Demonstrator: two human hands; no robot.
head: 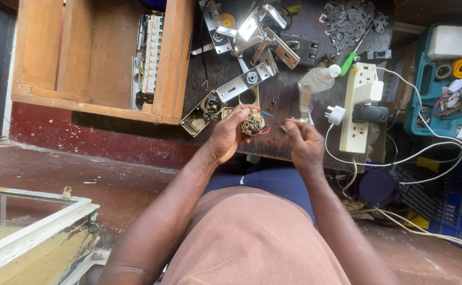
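hands working a small metal part at the bench edge
centre frame: left hand [226, 134] fingers grip a round metal lock part [253, 124]; right hand [303, 141] fingers pinch something too small to tell, over the dark bench [283, 95].

Just beyond the left grip [225, 134], lock plates [241, 84] crowd the desk [289, 145]; a power strip [360, 108] blocks right of the right grip [305, 142]; bare desk lies between.
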